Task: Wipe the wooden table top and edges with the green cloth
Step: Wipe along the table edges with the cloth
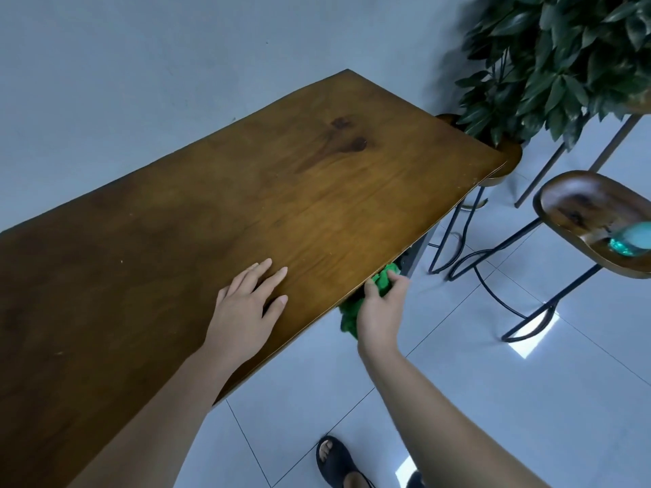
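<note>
A long brown wooden table top [281, 191] runs from the lower left to the upper right, with a dark knot near its far end. My left hand [248, 304] rests flat on the top near the right edge, fingers straight. My right hand [382, 308] grips a bunched green cloth [352, 317] against the table's right edge, just below the top. Part of the cloth is hidden under the edge and behind my fingers.
A wooden stool [577, 209] on black metal legs stands to the right, with a teal object [630, 239] on its seat. A leafy plant [563, 61] stands past the table's far right corner. A foot in a black sandal [338, 461] is on the white tiled floor.
</note>
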`<state>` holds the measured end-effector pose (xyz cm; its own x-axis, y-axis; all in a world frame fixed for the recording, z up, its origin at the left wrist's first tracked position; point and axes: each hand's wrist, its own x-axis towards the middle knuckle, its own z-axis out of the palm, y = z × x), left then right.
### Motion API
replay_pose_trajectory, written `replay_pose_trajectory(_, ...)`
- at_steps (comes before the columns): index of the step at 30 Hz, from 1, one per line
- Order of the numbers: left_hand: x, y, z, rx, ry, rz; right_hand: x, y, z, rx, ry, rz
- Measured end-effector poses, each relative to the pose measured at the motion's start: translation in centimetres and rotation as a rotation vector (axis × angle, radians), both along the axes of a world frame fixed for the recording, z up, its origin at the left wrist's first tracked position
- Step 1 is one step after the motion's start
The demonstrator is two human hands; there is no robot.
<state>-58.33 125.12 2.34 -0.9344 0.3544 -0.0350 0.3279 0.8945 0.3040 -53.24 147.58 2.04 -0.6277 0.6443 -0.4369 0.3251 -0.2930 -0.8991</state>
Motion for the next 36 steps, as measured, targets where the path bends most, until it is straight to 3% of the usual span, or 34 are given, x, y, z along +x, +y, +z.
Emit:
replay_pose_trajectory(5,0.2,-0.2,0.0,0.007,-0.002,-0.026,6.7,-10.4,-0.9,-0.206,0.06,0.179)
replay_pose_trajectory(14,0.1,-0.9,0.9,0.012,-0.034,-0.092,14.1,-21.9,-2.6,-0.199,0.084,0.442)
replay_pose_trajectory(23,6.5,-10.3,3.0,0.042,-0.042,-0.157,9.1,-14.8,-0.2,0.076,0.115,0.228)
replay_pose_trajectory(30,9.7,-20.8,3.3,-0.09,-0.076,-0.149,5.0,-7.4,-0.3,0.074,0.122,0.115)
replay_pose_trajectory(36,10.9,-28.2,2.9,-0.147,-0.067,-0.17,4.7,-9.0,-1.4,0.0,0.121,0.027)
